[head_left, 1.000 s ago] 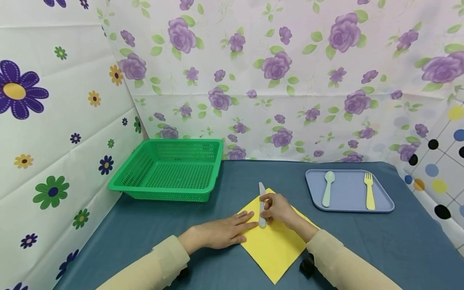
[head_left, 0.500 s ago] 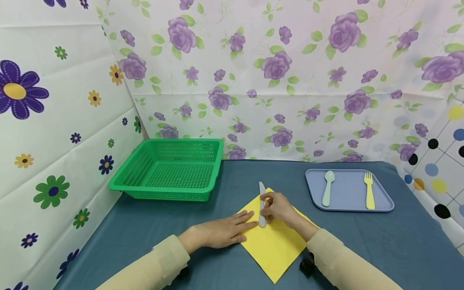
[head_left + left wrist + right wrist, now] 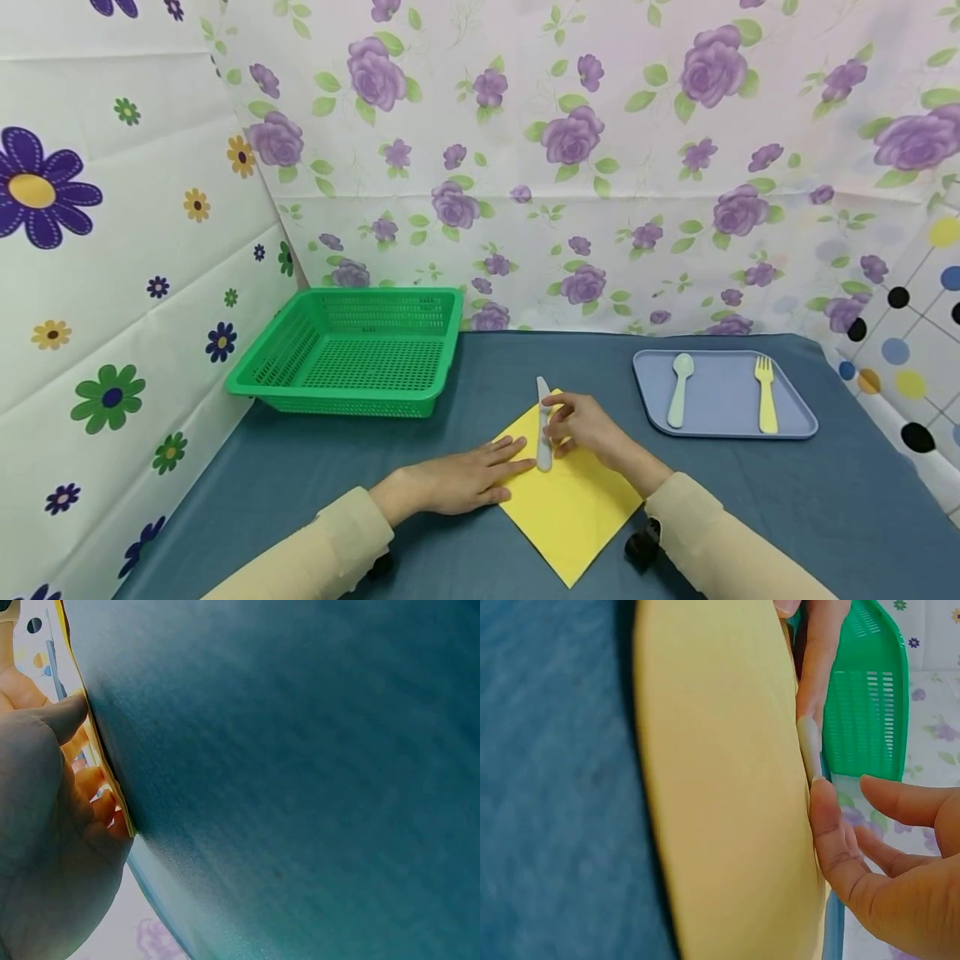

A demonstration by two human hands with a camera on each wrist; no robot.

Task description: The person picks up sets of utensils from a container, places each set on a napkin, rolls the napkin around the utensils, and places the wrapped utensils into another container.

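Observation:
A pale grey table knife [image 3: 543, 450] lies lengthwise on a folded yellow napkin [image 3: 577, 508]; its tip reaches past the napkin's upper edge. My right hand [image 3: 588, 429] is just right of the knife, its fingertips by the handle and blade. In the right wrist view that hand's thumb [image 3: 829, 817] and fingers [image 3: 896, 799] stand apart, and the knife's handle end [image 3: 808, 742] shows beyond them. My left hand [image 3: 461, 479] rests flat on the napkin's left part, fingers straight, fingertips close to the knife's handle.
A green perforated basket [image 3: 352, 400] stands at the back left. On the right, a blue-grey tray [image 3: 720, 417] bears a pale green spoon [image 3: 677, 396] and a yellow fork [image 3: 765, 400]. A dark blue cloth [image 3: 300, 483] covers the table. Flowered sheets [image 3: 525, 250] hang behind.
My right hand has loosened its pinch on the knife and shifted slightly right. The knife stays on the napkin, and the left hand has kept its place.

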